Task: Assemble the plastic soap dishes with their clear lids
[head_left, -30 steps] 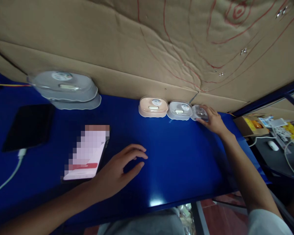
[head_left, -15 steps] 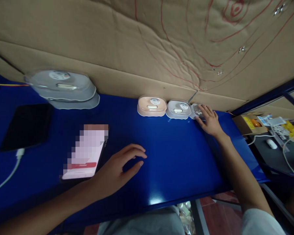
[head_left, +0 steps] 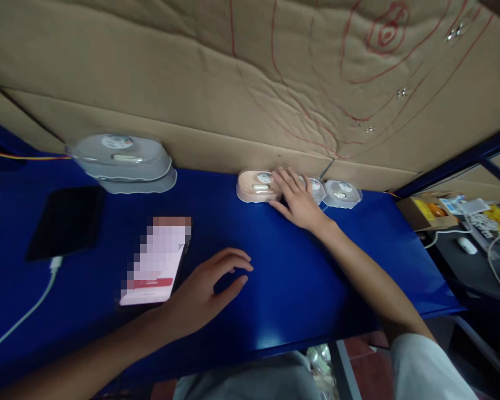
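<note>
Three small oval plastic cases with clear lids stand in a row against the cardboard wall. The peach case (head_left: 254,189) is on the left. The middle pale case (head_left: 316,190) is largely hidden under my right hand (head_left: 296,201), whose fingers are outstretched over it and reach the peach case's right end. To the right stands another pale grey case (head_left: 342,194), with a round sticker on its lid. My left hand (head_left: 216,286) rests on the blue table (head_left: 291,278), fingers loosely bent, thumb apart, nothing held. Beside it lies a phone (head_left: 156,264) with a lit, blurred-out screen.
Larger grey oval cases (head_left: 125,161), stacked, stand at the back left. A dark tablet-like device (head_left: 66,222) lies in front of them, with a white cable (head_left: 37,305) plugged in. At the right, a cardboard box (head_left: 425,214) sits on a black surface beside a white mouse (head_left: 466,245).
My right hand has moved left from the rightmost pale case to the middle one, uncovering the rightmost. My left hand keeps its pose. The view has shifted slightly.
</note>
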`<state>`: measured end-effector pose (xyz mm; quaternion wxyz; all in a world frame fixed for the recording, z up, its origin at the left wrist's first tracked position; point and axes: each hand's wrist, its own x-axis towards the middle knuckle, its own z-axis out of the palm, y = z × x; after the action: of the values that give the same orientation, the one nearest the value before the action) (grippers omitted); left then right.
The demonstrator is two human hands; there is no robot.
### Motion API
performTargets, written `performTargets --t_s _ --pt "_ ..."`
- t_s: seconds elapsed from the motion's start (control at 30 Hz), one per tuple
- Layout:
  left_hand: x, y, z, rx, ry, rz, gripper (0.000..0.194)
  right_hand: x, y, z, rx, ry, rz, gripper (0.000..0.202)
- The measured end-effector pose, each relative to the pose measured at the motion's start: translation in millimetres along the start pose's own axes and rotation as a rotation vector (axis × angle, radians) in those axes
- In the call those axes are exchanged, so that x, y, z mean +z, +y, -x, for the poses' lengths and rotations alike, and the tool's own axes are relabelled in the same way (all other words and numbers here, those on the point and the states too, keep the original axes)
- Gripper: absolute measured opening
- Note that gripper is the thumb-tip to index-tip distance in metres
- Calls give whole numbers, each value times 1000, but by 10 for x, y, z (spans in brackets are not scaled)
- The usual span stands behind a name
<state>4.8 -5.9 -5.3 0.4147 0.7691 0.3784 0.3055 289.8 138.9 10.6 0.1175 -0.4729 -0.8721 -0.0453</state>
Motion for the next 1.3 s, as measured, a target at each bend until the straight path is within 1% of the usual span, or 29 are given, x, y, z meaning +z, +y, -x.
performTargets --t_s 0.07,0.1,0.17,0.23,0.3,0.37,0.43,0.5,0.57,0.63,0.77,0.8,0.83,0.9,0.97,1.07,1.13,1.23,1.3 --pt "2 -1 1 4 3 -4 16 88 -108 -121 7 -28 -11 71" --pt "2 0 2 5 3 -7 16 112 -168 -131 -4 -35 -15 69" --pt "0 6 5 6 5 -13 17 101 -297 -27 -61 -40 -28 65" --pt "-4 20 12 18 9 -15 17 16 -403 233 -142 -47 -54 61" --pt "-5 38 22 33 9 -17 17 -113 -436 603 -193 -64 -84 59" --pt "1 52 32 43 9 -23 18 -247 -382 1004 -164 -72 -112 61" --pt "14 51 36 39 13 -34 20 -356 -284 1354 -78 -36 -148 66" --pt "33 30 35 27 24 -40 25 -426 -217 1597 -34 -8 -184 70" --pt "57 -5 33 11 23 -36 31 -451 -242 1721 -42 8 -224 73" --pt "82 -41 36 14 5 -27 42 -437 -371 1753 -63 19 -290 73" --pt "123 -76 68 39 -78 -69 87 -353 -736 1670 -87 0 -463 71" --pt "128 -79 79 33 -95 -86 94 -334 -795 1631 -88 -18 -503 70" --pt "131 -81 89 22 -103 -97 96 -318 -824 1585 -90 -35 -541 68" --pt "132 -85 108 -1 -107 -98 98 -291 -789 1472 -95 -71 -613 63" --pt "131 -87 126 -11 -89 -95 99 -254 -649 1337 -81 -76 -639 56" --pt "139 -84 145 0 -74 -137 105 -147 -379 1140 -2 -4 -575 50" --pt "149 -76 148 25 -91 -186 107 -59 -256 1054 55 48 -511 52" --pt "152 -54 132 52 -94 -224 99 -2 -224 1037 81 30 -442 53" --pt "139 -39 115 41 -73 -210 95 -48 -285 1088 19 25 -429 48"
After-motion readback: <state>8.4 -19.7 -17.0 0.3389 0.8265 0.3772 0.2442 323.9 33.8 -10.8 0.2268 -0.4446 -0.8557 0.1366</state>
